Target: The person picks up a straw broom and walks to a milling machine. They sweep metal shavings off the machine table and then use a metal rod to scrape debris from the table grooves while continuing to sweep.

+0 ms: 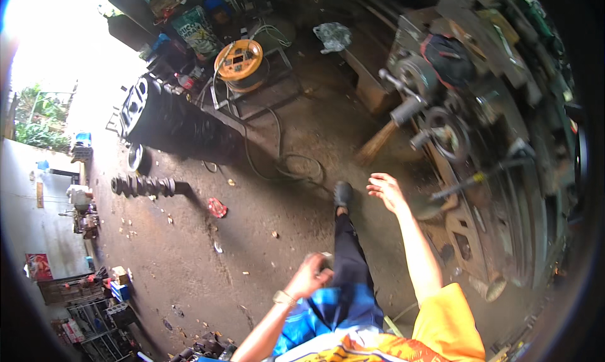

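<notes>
My left hand [309,276] is held in front of my thigh, with a watch [283,297] on its wrist. Its fingers are curled around a small greyish thing [328,258], mostly hidden by the hand. My right hand [386,192] reaches forward with its fingers apart and nothing in it. Nearest to that hand are the straw bristles of a broom [376,145] and a lathe-like machine [421,78] with a round handwheel [446,134]. My dark shoe [343,194] is on the floor just left of the right hand.
A crankshaft [144,186] and a crumpled red wrapper [217,207] are on the concrete floor [271,236] at left. Behind them stands a dark engine block [173,119]. An orange reel [239,60] sits on a metal frame, its cable [277,147] trailing over the floor.
</notes>
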A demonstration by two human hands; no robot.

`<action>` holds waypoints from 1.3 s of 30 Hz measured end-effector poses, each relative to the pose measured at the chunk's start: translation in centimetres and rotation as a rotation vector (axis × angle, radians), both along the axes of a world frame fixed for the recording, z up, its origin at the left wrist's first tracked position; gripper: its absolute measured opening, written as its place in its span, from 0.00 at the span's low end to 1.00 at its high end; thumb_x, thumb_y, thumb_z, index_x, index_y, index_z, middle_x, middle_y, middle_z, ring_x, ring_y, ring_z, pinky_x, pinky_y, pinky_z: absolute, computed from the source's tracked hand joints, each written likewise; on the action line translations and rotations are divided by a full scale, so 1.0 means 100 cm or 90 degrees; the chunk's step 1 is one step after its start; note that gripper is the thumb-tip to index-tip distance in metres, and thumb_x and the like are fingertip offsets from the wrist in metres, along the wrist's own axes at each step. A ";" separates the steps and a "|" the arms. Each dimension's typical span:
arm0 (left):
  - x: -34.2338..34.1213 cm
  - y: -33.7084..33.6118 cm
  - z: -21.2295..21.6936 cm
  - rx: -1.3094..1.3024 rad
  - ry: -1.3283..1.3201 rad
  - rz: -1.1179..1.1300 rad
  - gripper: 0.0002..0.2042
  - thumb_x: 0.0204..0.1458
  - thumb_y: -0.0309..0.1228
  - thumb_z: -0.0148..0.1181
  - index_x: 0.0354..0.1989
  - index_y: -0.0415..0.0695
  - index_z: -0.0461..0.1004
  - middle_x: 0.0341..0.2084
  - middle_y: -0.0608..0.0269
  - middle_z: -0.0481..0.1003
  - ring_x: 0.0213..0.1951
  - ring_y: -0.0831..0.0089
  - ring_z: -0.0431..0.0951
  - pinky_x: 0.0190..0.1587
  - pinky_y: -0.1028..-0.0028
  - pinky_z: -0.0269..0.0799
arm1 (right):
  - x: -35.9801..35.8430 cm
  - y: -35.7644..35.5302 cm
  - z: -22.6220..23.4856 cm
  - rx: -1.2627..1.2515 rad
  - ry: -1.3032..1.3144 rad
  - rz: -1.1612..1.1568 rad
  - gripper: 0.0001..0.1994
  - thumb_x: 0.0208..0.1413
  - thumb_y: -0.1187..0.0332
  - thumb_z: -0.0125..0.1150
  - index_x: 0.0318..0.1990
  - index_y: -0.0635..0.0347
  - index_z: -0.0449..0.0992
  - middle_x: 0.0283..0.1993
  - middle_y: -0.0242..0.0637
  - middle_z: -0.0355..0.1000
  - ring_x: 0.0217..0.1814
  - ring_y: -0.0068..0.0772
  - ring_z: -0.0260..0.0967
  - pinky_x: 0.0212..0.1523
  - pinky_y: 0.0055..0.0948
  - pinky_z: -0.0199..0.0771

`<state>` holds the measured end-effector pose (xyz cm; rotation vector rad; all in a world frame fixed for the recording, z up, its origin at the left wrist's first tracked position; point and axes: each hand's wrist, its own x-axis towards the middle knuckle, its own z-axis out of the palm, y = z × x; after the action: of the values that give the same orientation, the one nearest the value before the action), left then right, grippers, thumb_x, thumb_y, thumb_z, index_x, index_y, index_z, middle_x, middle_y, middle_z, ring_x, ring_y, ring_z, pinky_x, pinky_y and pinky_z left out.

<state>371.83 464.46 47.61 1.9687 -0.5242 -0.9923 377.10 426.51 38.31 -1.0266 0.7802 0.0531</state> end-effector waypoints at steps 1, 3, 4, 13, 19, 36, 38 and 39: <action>0.001 -0.039 -0.011 -0.028 0.029 -0.052 0.35 0.57 0.49 0.65 0.67 0.39 0.63 0.67 0.37 0.62 0.67 0.41 0.63 0.68 0.56 0.62 | 0.027 -0.025 -0.027 -0.013 0.034 -0.041 0.19 0.61 0.68 0.66 0.56 0.65 0.71 0.46 0.38 0.76 0.42 0.33 0.79 0.42 0.33 0.82; -0.012 -0.103 -0.035 0.196 0.059 -0.180 0.47 0.56 0.61 0.59 0.76 0.47 0.49 0.75 0.35 0.43 0.75 0.38 0.49 0.73 0.44 0.49 | 0.073 -0.078 -0.082 -0.024 0.043 -0.092 0.19 0.61 0.68 0.65 0.56 0.64 0.70 0.46 0.38 0.75 0.43 0.33 0.78 0.43 0.34 0.82; -0.018 -0.129 -0.047 0.328 0.140 -0.253 0.47 0.55 0.67 0.54 0.78 0.56 0.46 0.77 0.38 0.37 0.75 0.34 0.44 0.71 0.36 0.47 | 0.093 -0.102 -0.109 -0.008 0.073 -0.126 0.20 0.61 0.68 0.65 0.58 0.62 0.69 0.48 0.40 0.75 0.45 0.34 0.78 0.44 0.38 0.83; 0.026 -0.210 -0.058 0.456 0.278 -0.219 0.45 0.49 0.64 0.61 0.76 0.69 0.52 0.77 0.45 0.41 0.67 0.22 0.56 0.64 0.41 0.66 | 0.112 -0.192 -0.192 -0.008 0.126 -0.174 0.29 0.62 0.68 0.62 0.68 0.63 0.58 0.64 0.48 0.67 0.61 0.49 0.72 0.53 0.43 0.83; 0.050 -0.247 -0.047 0.479 0.277 -0.215 0.44 0.47 0.61 0.63 0.75 0.67 0.55 0.76 0.43 0.45 0.67 0.22 0.57 0.63 0.38 0.66 | 0.071 -0.196 -0.202 -0.044 0.229 -0.178 0.29 0.62 0.68 0.61 0.68 0.62 0.59 0.65 0.47 0.67 0.62 0.47 0.71 0.54 0.42 0.81; 0.074 -0.271 -0.038 0.493 0.288 -0.238 0.41 0.46 0.60 0.62 0.72 0.67 0.61 0.76 0.43 0.48 0.69 0.28 0.55 0.66 0.38 0.60 | 0.056 -0.230 -0.187 -0.120 0.278 -0.136 0.27 0.63 0.68 0.60 0.69 0.59 0.63 0.67 0.44 0.68 0.66 0.42 0.68 0.59 0.38 0.76; 0.069 -0.265 -0.047 0.496 0.294 -0.262 0.42 0.46 0.60 0.62 0.73 0.67 0.60 0.76 0.44 0.46 0.71 0.29 0.53 0.67 0.39 0.58 | 0.051 -0.234 -0.176 -0.139 0.265 -0.131 0.27 0.63 0.68 0.60 0.69 0.58 0.63 0.67 0.44 0.68 0.66 0.42 0.68 0.59 0.37 0.76; 0.065 -0.260 -0.052 0.493 0.301 -0.264 0.42 0.45 0.60 0.63 0.73 0.68 0.60 0.76 0.45 0.46 0.72 0.30 0.51 0.68 0.40 0.57 | 0.047 -0.237 -0.170 -0.149 0.261 -0.131 0.27 0.63 0.68 0.60 0.69 0.58 0.64 0.67 0.43 0.68 0.66 0.42 0.68 0.60 0.37 0.76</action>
<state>378.37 438.48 42.44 2.1837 -0.2957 -2.0992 381.83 402.78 21.28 -1.1675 1.2849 -0.0053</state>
